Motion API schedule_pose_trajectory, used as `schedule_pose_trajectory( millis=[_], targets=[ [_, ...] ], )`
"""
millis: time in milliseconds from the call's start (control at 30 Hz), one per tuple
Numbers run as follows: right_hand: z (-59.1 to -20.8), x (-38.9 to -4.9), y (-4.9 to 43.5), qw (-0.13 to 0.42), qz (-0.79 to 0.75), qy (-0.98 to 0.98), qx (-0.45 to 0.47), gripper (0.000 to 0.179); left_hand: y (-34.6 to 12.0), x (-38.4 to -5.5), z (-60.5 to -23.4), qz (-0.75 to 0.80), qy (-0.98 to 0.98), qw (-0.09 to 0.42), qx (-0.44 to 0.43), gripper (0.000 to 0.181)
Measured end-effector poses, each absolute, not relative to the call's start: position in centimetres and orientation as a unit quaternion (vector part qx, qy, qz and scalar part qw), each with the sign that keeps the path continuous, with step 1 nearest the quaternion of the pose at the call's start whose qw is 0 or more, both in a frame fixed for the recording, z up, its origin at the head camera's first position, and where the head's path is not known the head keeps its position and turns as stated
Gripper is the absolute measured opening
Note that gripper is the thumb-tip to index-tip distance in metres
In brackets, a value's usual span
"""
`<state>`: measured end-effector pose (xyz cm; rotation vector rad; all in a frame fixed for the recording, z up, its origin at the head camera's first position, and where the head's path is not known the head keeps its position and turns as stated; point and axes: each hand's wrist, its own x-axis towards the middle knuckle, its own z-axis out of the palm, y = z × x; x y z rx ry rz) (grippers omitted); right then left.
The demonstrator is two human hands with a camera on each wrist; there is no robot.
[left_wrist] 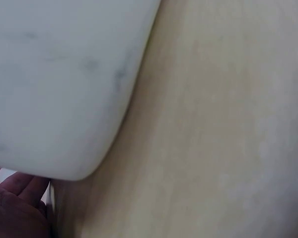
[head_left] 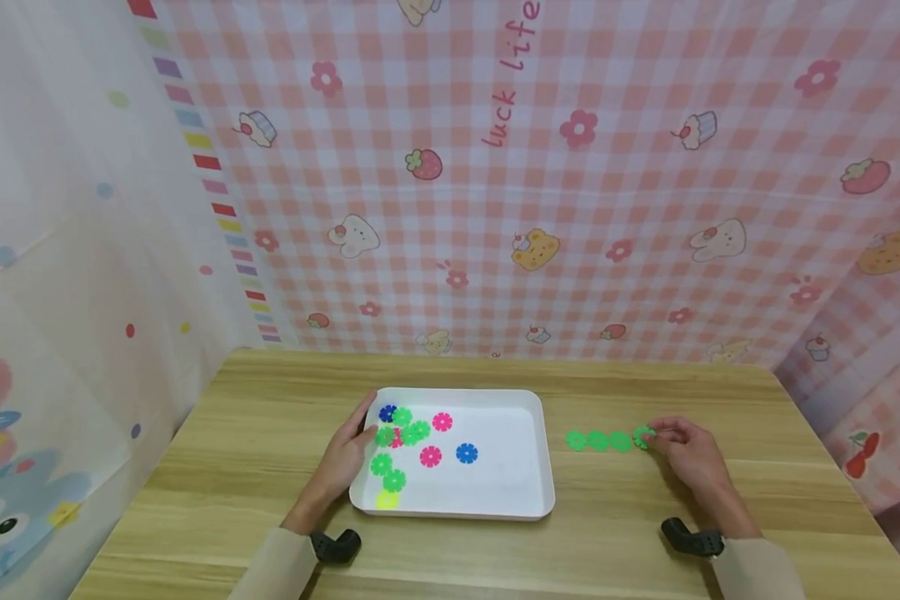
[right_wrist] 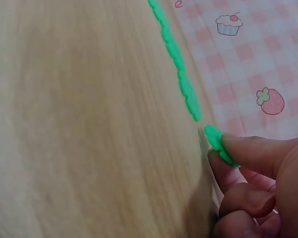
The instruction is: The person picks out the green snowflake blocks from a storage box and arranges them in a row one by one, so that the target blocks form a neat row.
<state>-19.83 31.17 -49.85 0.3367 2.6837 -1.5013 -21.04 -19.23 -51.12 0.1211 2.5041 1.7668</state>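
Note:
My right hand (head_left: pixel 692 457) pinches a green snowflake disc (right_wrist: pixel 216 143) between thumb and index finger, its other fingers curled below. Just left of that disc, three green discs (head_left: pixel 598 441) lie in a line on the table, a small gap short of it. My left hand (head_left: pixel 345 457) grips the left side of a white tray (head_left: pixel 506 483), thumb at the rim. Inside the tray, mostly to the left, are several green discs (head_left: pixel 394 481), pink discs (head_left: pixel 431 457), a blue disc (head_left: pixel 467 453), a dark blue disc (head_left: pixel 387 413) and a yellow disc (head_left: pixel 387 500).
The wood-grain table (head_left: pixel 615 550) reaches back to a pink checked cloth (head_left: pixel 465 208) hanging behind it. A white cloth (head_left: pixel 82 275) with printed figures hangs at the left. Black bands (head_left: pixel 336 547) sit on both wrists.

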Motion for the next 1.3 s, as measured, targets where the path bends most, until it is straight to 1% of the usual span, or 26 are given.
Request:
schedule_pose_trajectory(
  millis=[233, 533, 867, 1000, 1133, 1300],
  targets=[
    [-50.1, -19.8, 30.7, 0.022, -0.472, 0.874, 0.114, 0.039, -19.3, -20.9, -50.9, 0.577, 0.815, 0.035, 0.036, 0.055],
    [-50.5, -19.8, 30.1, -0.020, -0.450, 0.885, 0.115, 0.031, -19.5, -20.7, -51.0, 0.576, 0.816, 0.043, 0.030, 0.055],
    [-50.8, -19.8, 30.0, -0.034, -0.447, 0.889, 0.093, 0.024, -19.6, -20.8, -51.3, 0.579, 0.814, 0.040, 0.041, 0.055],
    [-50.8, -19.7, 30.1, -0.034, -0.443, 0.891, 0.093, 0.024, -19.6, -20.8, -51.3, 0.577, 0.815, 0.040, 0.040, 0.055],
    [-50.6, -19.7, 30.3, -0.028, -0.445, 0.890, 0.094, 0.028, -19.5, -20.8, -51.3, 0.574, 0.817, 0.041, 0.036, 0.055],
    [-50.1, -19.7, 30.8, -0.004, -0.473, 0.876, 0.090, 0.036, -19.3, -21.0, -51.1, 0.577, 0.815, 0.041, 0.038, 0.055]
  ],
)
